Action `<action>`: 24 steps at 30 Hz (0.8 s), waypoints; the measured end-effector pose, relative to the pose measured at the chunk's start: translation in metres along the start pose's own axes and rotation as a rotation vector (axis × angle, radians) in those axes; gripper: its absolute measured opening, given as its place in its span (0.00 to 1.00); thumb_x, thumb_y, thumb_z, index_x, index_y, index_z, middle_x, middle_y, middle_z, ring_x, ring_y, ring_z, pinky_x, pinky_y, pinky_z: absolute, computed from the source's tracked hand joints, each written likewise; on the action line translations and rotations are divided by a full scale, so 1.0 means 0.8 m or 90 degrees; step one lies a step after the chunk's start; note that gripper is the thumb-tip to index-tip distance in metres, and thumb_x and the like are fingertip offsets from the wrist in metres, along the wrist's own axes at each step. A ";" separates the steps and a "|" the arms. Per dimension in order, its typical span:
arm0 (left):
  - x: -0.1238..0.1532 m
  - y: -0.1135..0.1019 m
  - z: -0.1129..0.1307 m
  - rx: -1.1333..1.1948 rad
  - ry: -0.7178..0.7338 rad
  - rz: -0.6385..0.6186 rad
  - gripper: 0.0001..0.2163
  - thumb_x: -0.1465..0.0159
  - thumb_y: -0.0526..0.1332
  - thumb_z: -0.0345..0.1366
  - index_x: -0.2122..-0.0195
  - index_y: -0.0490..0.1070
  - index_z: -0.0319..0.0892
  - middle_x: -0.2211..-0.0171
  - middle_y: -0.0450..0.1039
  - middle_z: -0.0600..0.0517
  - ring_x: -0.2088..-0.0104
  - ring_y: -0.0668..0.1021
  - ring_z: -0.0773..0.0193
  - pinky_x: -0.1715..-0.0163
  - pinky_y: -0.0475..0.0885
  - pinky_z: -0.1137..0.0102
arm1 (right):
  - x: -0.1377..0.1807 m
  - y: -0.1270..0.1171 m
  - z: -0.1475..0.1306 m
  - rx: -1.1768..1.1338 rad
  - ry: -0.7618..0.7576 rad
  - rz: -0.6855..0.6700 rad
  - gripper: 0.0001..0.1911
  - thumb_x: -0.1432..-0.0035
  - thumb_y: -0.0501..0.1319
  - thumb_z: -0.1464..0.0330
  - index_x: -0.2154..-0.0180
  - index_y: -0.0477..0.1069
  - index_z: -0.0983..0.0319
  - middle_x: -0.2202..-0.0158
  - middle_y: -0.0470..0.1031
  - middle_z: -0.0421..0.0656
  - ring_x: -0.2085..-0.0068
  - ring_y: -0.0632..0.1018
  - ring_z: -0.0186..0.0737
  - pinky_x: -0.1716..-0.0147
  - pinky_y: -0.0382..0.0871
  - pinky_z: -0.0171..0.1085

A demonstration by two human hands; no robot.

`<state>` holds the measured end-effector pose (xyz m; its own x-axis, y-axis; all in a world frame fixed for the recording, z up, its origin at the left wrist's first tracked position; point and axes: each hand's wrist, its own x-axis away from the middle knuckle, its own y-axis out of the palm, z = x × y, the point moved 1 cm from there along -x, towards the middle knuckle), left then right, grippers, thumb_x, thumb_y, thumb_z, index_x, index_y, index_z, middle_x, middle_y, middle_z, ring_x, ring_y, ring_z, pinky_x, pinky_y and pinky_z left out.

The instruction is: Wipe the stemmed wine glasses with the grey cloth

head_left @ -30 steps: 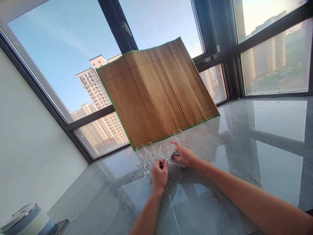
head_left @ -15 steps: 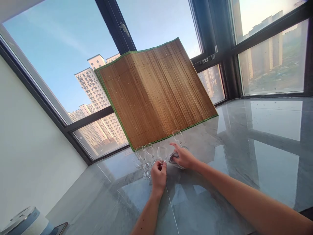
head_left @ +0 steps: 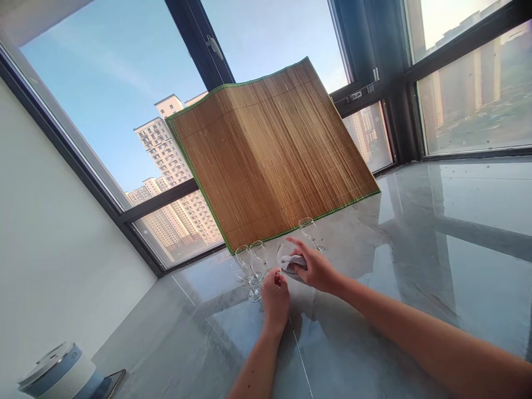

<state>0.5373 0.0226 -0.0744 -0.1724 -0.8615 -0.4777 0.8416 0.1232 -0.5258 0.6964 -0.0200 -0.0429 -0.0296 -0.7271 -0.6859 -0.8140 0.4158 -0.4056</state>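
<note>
My left hand (head_left: pixel 275 299) is closed around the lower part of a clear wine glass (head_left: pixel 282 254), whose bowl tilts up beyond my fingers. My right hand (head_left: pixel 316 267) is curled over a whitish cloth (head_left: pixel 296 260), with the index finger stretched out. The cloth is against or right in front of the bowl; exact contact is hard to make out. Left of my left hand stand several stemmed glasses (head_left: pixel 258 252) close together. Another stemmed glass (head_left: pixel 307 226) stands just behind my right hand, partly overlapping the mat's lower edge in view.
A bamboo mat (head_left: pixel 274 155) with green edging leans upright against the window behind the glasses. Glossy grey tiles (head_left: pixel 374 332) form the surface. At lower left sit a blue-and-white lidded cup (head_left: pixel 62 374) and a dark phone-like slab (head_left: pixel 111 383).
My right hand has lifted the cloth from beside the held glass and brought it left to the bowl. My left hand keeps its hold. The view has shifted slightly.
</note>
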 end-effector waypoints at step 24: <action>0.010 -0.010 0.019 -0.048 0.078 -0.041 0.12 0.40 0.59 0.41 0.67 0.78 0.40 0.80 0.68 0.54 0.77 0.68 0.66 0.73 0.59 0.72 | -0.011 -0.016 0.029 0.094 0.209 0.105 0.27 0.46 0.52 0.74 0.44 0.61 0.62 0.72 0.73 0.39 0.71 0.72 0.38 0.69 0.60 0.34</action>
<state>0.5371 0.0077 -0.0635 -0.2897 -0.8028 -0.5211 0.7868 0.1102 -0.6073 0.7207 -0.0063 -0.0452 -0.3559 -0.7699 -0.5296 -0.6918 0.5981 -0.4046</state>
